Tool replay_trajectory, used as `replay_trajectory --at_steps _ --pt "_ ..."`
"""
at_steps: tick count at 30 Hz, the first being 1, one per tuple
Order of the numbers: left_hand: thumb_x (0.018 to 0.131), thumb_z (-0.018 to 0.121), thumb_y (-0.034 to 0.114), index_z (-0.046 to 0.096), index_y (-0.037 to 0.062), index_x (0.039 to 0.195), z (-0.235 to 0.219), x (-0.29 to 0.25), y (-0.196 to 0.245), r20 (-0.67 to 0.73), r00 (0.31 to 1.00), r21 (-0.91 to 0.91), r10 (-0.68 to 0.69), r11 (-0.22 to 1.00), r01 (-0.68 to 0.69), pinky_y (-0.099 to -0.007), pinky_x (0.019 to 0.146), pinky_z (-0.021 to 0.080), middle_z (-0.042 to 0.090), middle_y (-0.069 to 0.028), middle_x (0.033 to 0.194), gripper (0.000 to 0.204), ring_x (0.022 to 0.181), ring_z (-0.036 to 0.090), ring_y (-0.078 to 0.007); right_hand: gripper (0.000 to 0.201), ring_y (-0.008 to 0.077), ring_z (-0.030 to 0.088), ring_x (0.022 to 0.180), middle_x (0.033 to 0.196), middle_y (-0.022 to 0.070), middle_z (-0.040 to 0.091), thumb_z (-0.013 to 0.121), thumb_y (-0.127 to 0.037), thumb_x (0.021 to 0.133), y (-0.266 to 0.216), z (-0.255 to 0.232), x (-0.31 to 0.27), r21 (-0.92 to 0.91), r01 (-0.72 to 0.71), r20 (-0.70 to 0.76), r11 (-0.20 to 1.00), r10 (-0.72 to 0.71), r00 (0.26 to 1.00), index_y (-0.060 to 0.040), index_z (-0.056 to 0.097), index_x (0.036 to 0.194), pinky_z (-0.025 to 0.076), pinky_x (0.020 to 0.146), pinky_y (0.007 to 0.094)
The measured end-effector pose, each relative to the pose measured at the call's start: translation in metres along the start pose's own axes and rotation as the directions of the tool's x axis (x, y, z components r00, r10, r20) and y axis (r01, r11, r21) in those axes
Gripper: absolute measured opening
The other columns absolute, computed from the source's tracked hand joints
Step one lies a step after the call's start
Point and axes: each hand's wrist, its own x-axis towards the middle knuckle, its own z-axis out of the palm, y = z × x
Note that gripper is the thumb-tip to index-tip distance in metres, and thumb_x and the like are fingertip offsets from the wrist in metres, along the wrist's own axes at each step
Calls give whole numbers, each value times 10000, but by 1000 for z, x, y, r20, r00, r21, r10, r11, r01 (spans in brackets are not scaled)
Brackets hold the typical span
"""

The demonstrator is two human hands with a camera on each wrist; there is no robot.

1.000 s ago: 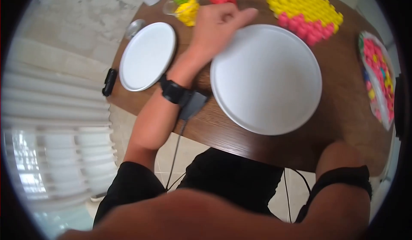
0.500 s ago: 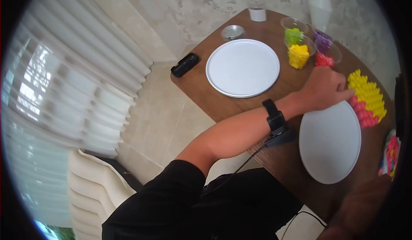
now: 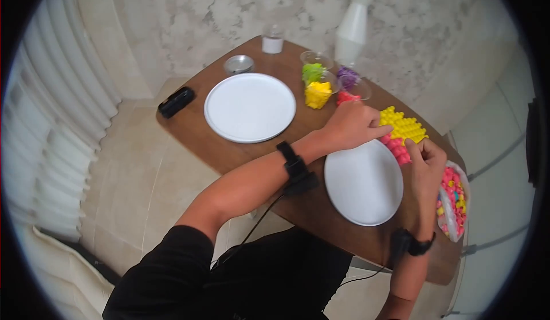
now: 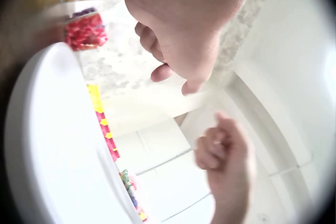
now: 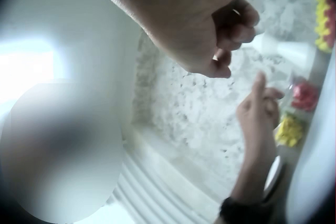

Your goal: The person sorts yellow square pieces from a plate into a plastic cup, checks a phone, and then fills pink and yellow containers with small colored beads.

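Observation:
My left hand (image 3: 350, 126) hovers over the upper edge of a white round plate (image 3: 364, 182), its thumb and index apart and the other fingers loosely curled. Across from it, my right hand (image 3: 427, 168) is raised beyond the plate's right side, fingers loosely bent. Neither hand shows anything held, and both wrist views have them above the table. Behind and between the hands lies a bumpy patch of small yellow pieces (image 3: 403, 125) and pink pieces (image 3: 394, 148), partly covered by the fingers.
Clear cups hold green pieces (image 3: 313, 72), yellow pieces (image 3: 318, 95), purple pieces (image 3: 347, 78) and red pieces (image 3: 346, 97). A second white plate (image 3: 250, 108), silver tin (image 3: 239, 64), labelled bottle (image 3: 272, 42) and black case (image 3: 176, 102) stand leftward. A bag of coloured pieces (image 3: 454, 200) lies at right.
The right hand has risen from the lower right to near the left hand. The left hand stays above the plate's upper edge. The head view has swung about.

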Motion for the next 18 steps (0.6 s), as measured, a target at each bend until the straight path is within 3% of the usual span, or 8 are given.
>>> replay_trajectory --at_steps 4,8,10,12,14,15,17,18 --pt "890 788 409 719 52 761 -14 -6 64 111 963 -16 247 969 -247 -419 581 502 664 -132 650 386 585 653 -322 402 97 401 592 568 48 436 745 -164 930 120 -13 15 -196 -39 -397 980 -43 917 29 504 673 340 533 356" --pt "842 802 416 673 121 977 -34 -69 164 401 776 -252 487 873 -417 -384 570 459 593 -49 745 350 677 631 -241 341 152 445 570 577 137 499 722 -195 904 141 -20 13 -216 -119 -524 969 -13 851 64 583 730 390 554 400" --pt "1063 577 398 510 130 805 -18 -105 192 46 749 -323 660 720 -614 -300 544 365 404 6 687 378 569 438 -144 340 158 446 557 570 147 508 727 -192 888 150 -18 13 -153 -130 -517 980 32 855 59 585 707 396 549 400" --pt "1041 577 445 548 77 812 -20 -127 215 69 712 -437 699 663 -608 -301 568 430 487 -15 676 434 618 528 -160 354 157 441 553 565 151 508 732 -204 883 152 -16 13 -107 -152 -515 983 76 854 59 584 696 396 545 403" --pt "1028 671 193 533 50 1418 -30 -136 230 386 525 -490 759 651 -580 -390 864 514 577 -128 1368 437 1205 561 -258 371 157 442 544 558 161 509 733 -224 877 146 -4 12 -41 -132 -505 990 93 858 54 590 677 393 536 408" --pt "1028 671 193 533 50 1418 -29 -134 234 378 510 -522 773 633 -572 -390 864 514 577 -128 1368 437 1205 561 -258 374 158 448 538 556 167 510 730 -232 876 140 0 8 -37 -122 -523 992 85 848 50 597 670 390 531 411" --pt "1093 545 263 560 64 1446 -18 -125 244 148 563 -150 813 582 -799 -462 947 533 615 -109 1408 405 1279 581 -241 325 266 520 501 589 212 557 694 -232 859 143 3 6 -48 -150 -505 988 106 857 27 635 672 411 532 453" --pt "1093 545 263 560 64 1446 -22 -125 254 120 540 -227 833 552 -802 -462 947 533 615 -109 1408 405 1279 581 -241 313 336 551 511 618 234 584 682 -235 848 142 4 5 -104 -157 -514 982 82 854 25 645 678 425 538 475"
